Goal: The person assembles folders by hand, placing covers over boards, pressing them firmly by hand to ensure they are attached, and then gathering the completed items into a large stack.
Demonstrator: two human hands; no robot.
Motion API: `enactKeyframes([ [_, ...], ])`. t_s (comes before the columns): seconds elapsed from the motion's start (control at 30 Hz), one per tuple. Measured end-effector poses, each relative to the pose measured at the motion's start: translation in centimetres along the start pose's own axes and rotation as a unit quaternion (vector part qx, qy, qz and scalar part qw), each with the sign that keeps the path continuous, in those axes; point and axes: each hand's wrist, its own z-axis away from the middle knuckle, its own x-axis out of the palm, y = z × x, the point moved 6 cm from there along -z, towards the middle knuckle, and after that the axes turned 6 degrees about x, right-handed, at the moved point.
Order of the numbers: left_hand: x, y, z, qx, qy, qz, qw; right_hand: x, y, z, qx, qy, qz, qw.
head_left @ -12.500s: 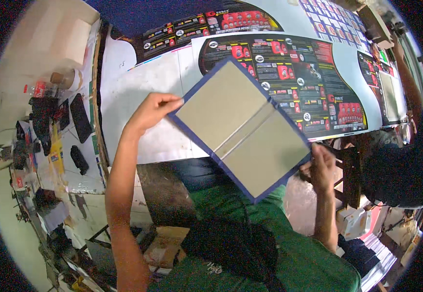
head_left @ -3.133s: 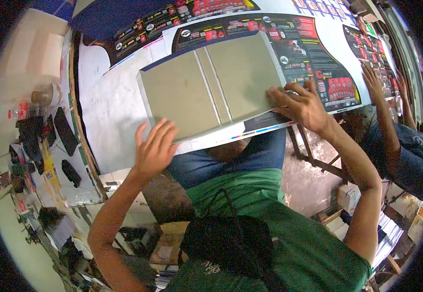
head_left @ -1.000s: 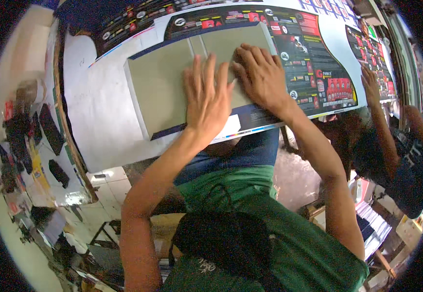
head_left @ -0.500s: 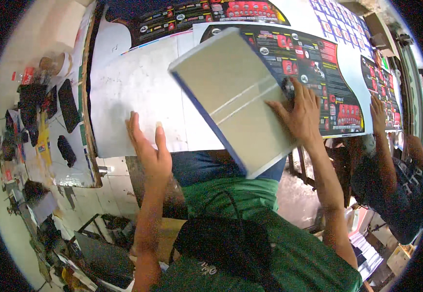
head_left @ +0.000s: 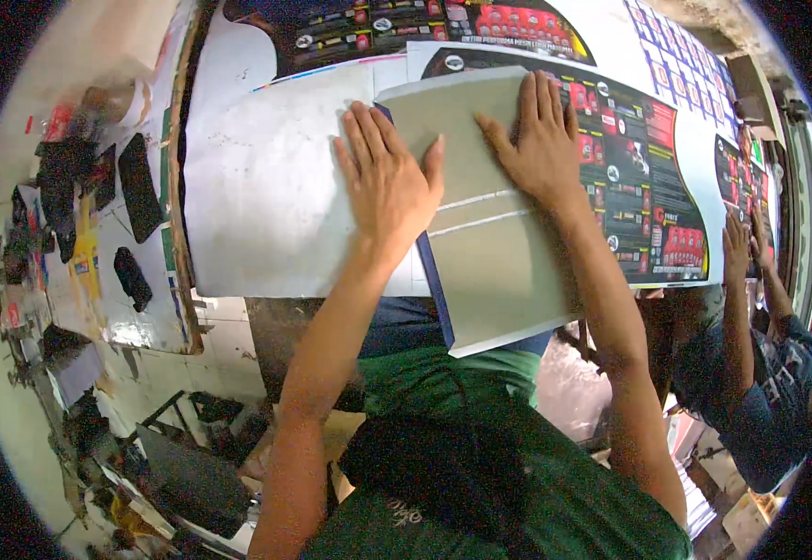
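The left hand and right hand lie flat, thumbs out, on the gray board under them. Before, the left was off it. Far left of them sits a blurry bottle.

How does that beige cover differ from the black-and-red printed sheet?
The beige cover is plain with two pale stripes across it; the printed sheet is crowded with pictures and text. The beige cover lies on top, while the printed sheet is partly hidden beneath it. Both are flat pieces.
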Motion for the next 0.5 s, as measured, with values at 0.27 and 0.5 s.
enactKeyframes([
  [0.27, -0.4, -0.4, 0.1, 0.055, -0.051, 0.018, 0.997, -0.5, -0.2, -0.4, -0.032, -0.021, 0.002, 0.999],
  [0.5, -1.4, -4.5, -2.0, 0.089, 0.016, 0.096, 0.991, -1.2, 2.4, -2.8, -0.109, -0.05, -0.018, 0.993],
])
